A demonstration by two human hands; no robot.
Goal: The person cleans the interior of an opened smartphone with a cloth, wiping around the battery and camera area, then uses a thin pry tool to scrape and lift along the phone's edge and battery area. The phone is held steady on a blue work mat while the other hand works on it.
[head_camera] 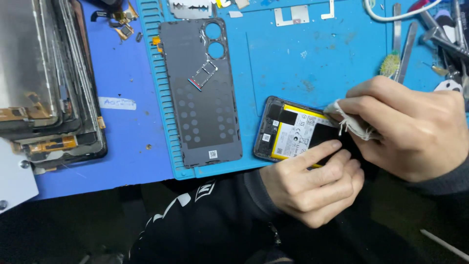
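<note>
A blue desk [122, 161] carried a lighter blue ribbed mat [303, 58]. On the mat lay a grey back cover [200, 98], inner side up, with a small tray [202, 76] on it. A stack of dark screens [46, 78] sat at the desk's left edge, and metal tools [405, 49] crowded the far right corner.

The opened phone [288, 129], its yellow-edged battery showing, lay tilted at the mat's near edge. The left hand [312, 183] was curled, its forefinger stretched flat across the battery and pressing the phone down. The right hand [415, 127] came in from the right, fingers pressed together and pinching a white cloth [349, 120] against the phone's upper right part.

Between cover and phone a strip of bare mat lay free; beyond the phone the mat's middle was open up to the metal plates [292, 14] at the far edge. The near edge of the desk met the person's dark sleeve [210, 215].
</note>
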